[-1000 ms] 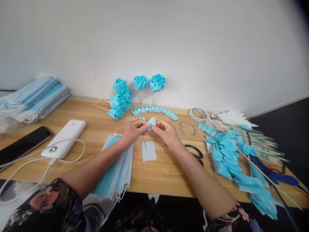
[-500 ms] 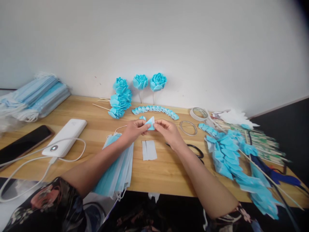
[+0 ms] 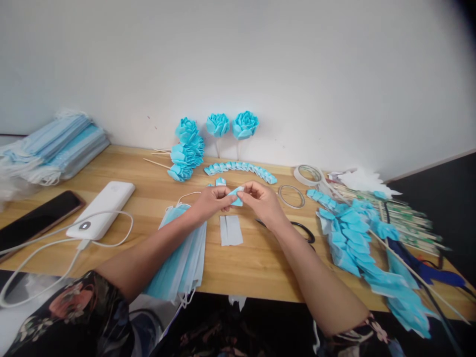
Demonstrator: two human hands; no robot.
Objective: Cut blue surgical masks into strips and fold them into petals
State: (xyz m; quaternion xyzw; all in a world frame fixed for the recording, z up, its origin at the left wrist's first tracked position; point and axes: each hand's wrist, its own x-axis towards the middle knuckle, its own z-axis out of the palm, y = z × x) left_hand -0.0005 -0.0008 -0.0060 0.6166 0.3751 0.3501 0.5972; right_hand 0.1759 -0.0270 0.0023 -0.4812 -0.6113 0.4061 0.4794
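Between my two hands is a small folded piece of blue mask fabric (image 3: pixel 236 198). My left hand (image 3: pixel 212 202) pinches its left side, thumb on top. My right hand (image 3: pixel 259 199) grips its upper right corner between thumb and fingertips. Just behind my left fingers sits a small folded blue petal (image 3: pixel 220 182). Below the hands lies a flat pale grey fabric piece (image 3: pixel 231 231). A fan of blue face masks (image 3: pixel 182 253) is partly under my left forearm. Black-handled scissors (image 3: pixel 305 231) rest beside my right wrist, partly hidden by it.
At the back, a curved row of folded petals (image 3: pixel 240 167) lies before several blue fabric roses (image 3: pixel 246 125). Tape rolls (image 3: pixel 308 175), blue petal strips (image 3: pixel 347 238) and a blue glue gun (image 3: pixel 439 275) are right. A power bank (image 3: pixel 102 210), phone (image 3: pixel 40 218) and stacked masks (image 3: pixel 63 146) are left.
The fabric piece has gone from a pointed triangle to a narrower folded shape. My right fingers have closed over its upper corner, and the view has shifted slightly.
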